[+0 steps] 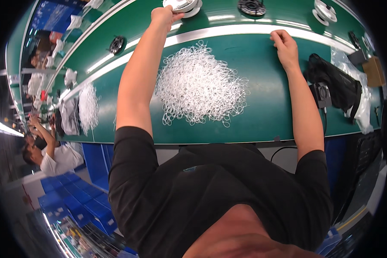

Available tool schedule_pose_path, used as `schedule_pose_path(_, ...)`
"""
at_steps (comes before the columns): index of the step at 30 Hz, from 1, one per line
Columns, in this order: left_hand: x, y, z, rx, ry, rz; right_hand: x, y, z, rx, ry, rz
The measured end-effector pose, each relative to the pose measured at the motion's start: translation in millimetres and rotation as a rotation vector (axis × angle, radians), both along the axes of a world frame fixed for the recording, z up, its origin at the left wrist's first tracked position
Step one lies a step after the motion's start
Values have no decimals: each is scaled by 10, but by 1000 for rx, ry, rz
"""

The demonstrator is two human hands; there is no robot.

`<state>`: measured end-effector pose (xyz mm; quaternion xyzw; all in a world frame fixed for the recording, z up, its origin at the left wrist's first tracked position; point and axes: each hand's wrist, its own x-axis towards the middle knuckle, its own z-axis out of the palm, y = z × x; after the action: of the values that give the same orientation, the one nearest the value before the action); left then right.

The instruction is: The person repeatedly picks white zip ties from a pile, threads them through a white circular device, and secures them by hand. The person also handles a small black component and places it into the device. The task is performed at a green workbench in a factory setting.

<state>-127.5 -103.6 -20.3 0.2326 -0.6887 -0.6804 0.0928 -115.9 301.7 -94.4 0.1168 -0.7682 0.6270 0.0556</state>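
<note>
While left-hand fingers [176,17] clamp a white round part [187,5] from its left, right-hand fingers [282,35] curl together

pile of loops [200,88] was plain white against deep green worktop [262,120]. round unit [194,9] at left hand [164,18] was white with silvery sheen; round part [252,7] to its right was black; farther unit [324,13] was white with dark spot. long strip [236,29] was white between bands of green. bag [336,86] was black, plastic sheet [364,107] milky-clear, carton [374,71] brown. wearer's shirt [232,180] was black with small teal mark [189,169]; co-worker's shirt [64,160] was white. stacked bins [79,200] were blue; smaller pile [88,108] at left was white.
</note>
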Motion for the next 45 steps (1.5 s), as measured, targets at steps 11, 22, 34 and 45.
schedule_pose_path(11, 1524, -955, 188, -364, 5, 67, -263, 180, -285, -11, 25, 5)
schedule_pose_path(22, 3588, -983, -25, -852, -228, 61, -228, 142, -230, 152, 79, 6)
schedule_pose_path(34, 4682, -994, -150, -760, -185, 372, -375, 237, -322, 400, 190, -36)
schedule_pose_path(45, 4893, -853, -299, -1066, 26, 4, -620, 370, -425, 404, 181, -10)
